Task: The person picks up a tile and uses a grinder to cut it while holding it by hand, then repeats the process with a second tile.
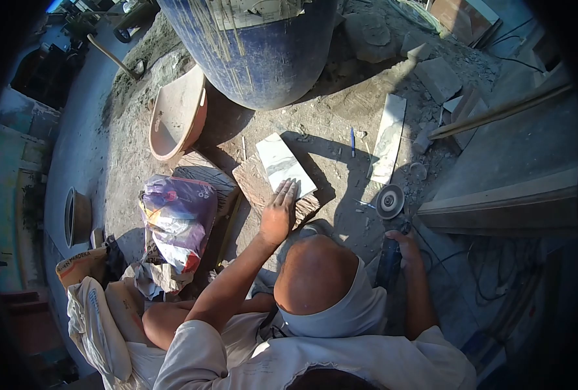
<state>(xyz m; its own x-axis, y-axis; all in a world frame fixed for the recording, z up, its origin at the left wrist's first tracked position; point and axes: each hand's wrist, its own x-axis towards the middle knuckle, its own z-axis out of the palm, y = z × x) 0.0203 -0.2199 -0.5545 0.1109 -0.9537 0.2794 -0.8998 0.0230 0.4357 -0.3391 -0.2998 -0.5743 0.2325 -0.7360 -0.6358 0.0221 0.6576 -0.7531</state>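
The person squats on dusty ground, seen from above. The left hand [279,211] lies flat, palm down with fingers stretched forward and slightly apart, pressing on the near end of a white veined marble tile [284,164]. The marble tile rests slanted on a rough wooden board [253,188], its far end pointing towards the blue barrel [256,52].

The right hand [403,250] is curled around the dark body of an angle grinder [390,260], well apart from the left hand on the other side of the person's knee. The grinder's disc [390,201] sits ahead of that hand, low over the ground, to the right of the marble tile and not touching it.

Beyond the disc lies 1 narrow tile strip [388,136], and between it and the marble tile a blue pen [352,142] lies on the dirt. A pink basin [175,117] leans against the barrel's left side. A crumpled plastic bag [178,218] stands just left of the board, with pale sacks [94,318] nearer the person. A wooden beam [497,208] runs along the right, near the grinder.
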